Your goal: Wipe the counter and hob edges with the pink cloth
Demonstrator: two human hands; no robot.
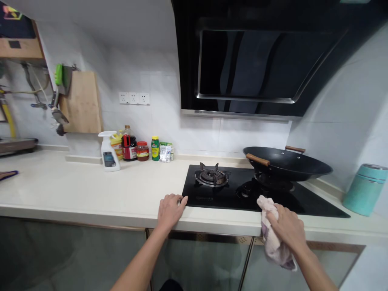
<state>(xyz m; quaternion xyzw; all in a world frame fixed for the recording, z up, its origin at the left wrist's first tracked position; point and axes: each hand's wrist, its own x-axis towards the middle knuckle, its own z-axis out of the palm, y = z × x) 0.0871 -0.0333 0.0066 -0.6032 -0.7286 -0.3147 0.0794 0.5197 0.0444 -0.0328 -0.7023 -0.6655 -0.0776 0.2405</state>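
Note:
My right hand [286,226] is closed on a pale pinkish cloth [271,232] at the front edge of the gas stove. The cloth's upper end touches the black glass, and its lower part hangs over the counter edge. At the stove's front left corner, my left hand [171,209] rests on the counter holding nothing, its thumb apart from slightly bent fingers. The black glass stove [233,200] has a bare left burner [211,176]. A dark wok [291,163] with wooden handles sits over the right burner, behind my right hand.
A black range hood [242,68] slopes above the stove. A turquoise canister [365,189] stands at the right. Left of the stove are a white spray bottle [109,153], a dark sauce bottle [129,147], a red-lidded jar [142,151] and a green bottle [155,148]. A cutting board [83,103] hangs on the wall.

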